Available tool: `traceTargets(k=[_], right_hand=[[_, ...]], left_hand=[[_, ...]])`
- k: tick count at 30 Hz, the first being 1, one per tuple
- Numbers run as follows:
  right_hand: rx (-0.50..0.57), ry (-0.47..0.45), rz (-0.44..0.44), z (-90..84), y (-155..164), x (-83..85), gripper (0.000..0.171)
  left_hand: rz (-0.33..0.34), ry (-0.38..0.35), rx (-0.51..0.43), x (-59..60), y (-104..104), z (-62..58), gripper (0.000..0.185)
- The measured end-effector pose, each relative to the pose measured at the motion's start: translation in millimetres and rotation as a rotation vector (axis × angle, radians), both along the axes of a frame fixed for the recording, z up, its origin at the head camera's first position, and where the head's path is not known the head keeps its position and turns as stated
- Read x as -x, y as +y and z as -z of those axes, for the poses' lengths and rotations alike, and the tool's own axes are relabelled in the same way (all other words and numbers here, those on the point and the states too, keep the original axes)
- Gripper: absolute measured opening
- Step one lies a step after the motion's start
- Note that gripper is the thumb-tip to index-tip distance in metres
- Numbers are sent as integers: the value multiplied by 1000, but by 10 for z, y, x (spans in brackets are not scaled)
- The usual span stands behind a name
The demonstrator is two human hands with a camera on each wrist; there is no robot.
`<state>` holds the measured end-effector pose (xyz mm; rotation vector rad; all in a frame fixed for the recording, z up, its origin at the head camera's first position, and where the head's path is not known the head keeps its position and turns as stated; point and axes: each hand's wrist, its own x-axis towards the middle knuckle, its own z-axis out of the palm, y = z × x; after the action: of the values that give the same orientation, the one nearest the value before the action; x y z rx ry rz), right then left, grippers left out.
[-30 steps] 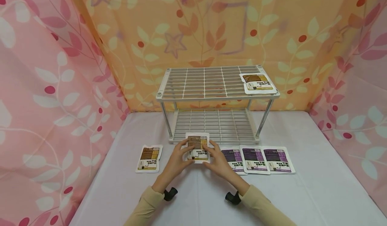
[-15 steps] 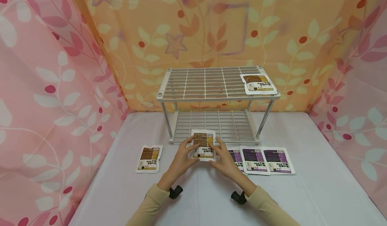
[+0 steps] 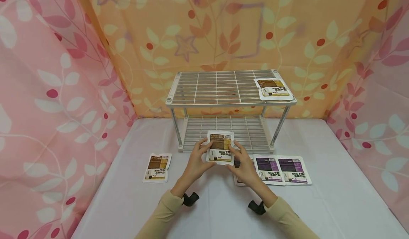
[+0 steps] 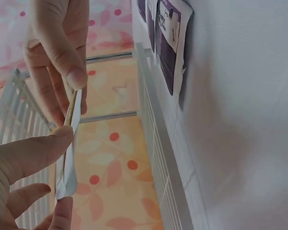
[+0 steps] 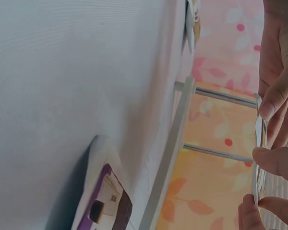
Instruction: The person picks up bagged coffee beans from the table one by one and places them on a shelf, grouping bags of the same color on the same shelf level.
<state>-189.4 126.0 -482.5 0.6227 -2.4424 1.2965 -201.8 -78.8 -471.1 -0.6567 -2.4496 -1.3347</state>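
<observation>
A brown-and-yellow printed white pouch [image 3: 220,148] is held up between both hands, in front of the rack's lower shelf. My left hand [image 3: 197,162] pinches its left edge, thumb below and fingers on the side and face. On its right edge, my right hand [image 3: 244,164] pinches it the same way. Seen edge-on in the left wrist view, the pouch [image 4: 71,139] is thin and flat, held off the table between thumbs and fingers. The right wrist view also shows the pouch [image 5: 259,143] from its edge with both hands on it.
A white two-tier wire rack [image 3: 204,104] stands at the back of the white table [image 3: 211,210]. Another brown pouch [image 3: 273,89] lies on its top shelf at right. One brown pouch [image 3: 157,168] lies at left; three purple pouches [image 3: 269,169] lie in an overlapping row at right.
Both hands have lifted the brown pouch and carried it to the right and toward the rack. The other pouches and the rack stay put.
</observation>
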Motion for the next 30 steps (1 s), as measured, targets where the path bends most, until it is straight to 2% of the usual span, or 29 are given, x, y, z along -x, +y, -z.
traceTargets(k=[4,12,24,30], right_hand=[[19,46,11,-54,33,1,72],[31,91,13,-154,89,-1,72],[-24,161,18,-331,163,49,70],[-62,211,36,-393,193,52,69]], left_hand=[[8,-10,-19,7,43,-41,79],[-31,-11,-1,2,102,-149,82],[-28,80,32,23,168,-353,81],[-44,94,74,21,203,-414,82]])
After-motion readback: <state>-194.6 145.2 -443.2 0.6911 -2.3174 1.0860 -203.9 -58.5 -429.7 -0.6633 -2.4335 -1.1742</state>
